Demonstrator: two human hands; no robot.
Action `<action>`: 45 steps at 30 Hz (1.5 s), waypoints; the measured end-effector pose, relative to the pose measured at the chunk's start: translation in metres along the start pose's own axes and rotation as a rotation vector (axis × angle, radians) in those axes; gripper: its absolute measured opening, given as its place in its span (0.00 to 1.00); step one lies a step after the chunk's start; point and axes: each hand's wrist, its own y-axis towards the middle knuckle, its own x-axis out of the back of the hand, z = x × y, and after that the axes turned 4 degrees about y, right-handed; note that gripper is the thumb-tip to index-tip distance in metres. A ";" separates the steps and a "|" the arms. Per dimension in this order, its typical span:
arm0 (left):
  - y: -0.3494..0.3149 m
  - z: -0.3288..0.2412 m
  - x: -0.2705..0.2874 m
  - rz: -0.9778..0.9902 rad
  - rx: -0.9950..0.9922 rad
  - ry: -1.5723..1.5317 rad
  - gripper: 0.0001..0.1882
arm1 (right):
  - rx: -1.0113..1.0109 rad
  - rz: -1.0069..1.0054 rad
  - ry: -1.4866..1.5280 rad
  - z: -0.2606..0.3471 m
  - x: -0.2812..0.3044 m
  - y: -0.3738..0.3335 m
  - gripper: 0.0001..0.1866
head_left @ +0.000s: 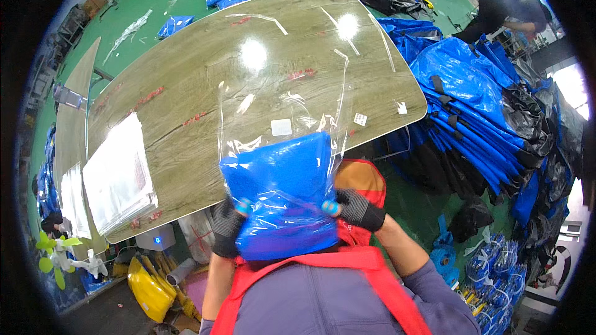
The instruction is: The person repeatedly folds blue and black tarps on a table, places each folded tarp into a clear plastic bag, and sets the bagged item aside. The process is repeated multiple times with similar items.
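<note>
A folded blue tarp [285, 177] lies inside a clear plastic bag [282, 100], close against my body at the near edge of the wood-grain table [205, 80]. The bag's upper part stretches flat and unfilled over the tabletop. My left hand [228, 226], in a dark grey glove with light blue fingertips, grips the bag's left side. On the opposite side my right hand [357, 208], gloved the same way, pinches the bag's right edge. Both hands are closed, with the packed tarp between them.
A stack of clear plastic bags [121, 177] lies on the table's left. Blue tarps [465, 74] are heaped at the right. Several packed blue bundles [175, 25] lie on the green floor beyond. Another person [509, 6] bends at the far right. A small green fan [59, 251] stands lower left.
</note>
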 end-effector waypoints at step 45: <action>0.004 -0.012 0.030 0.246 -0.113 0.177 0.29 | 0.136 -0.182 0.168 0.010 0.001 0.013 0.38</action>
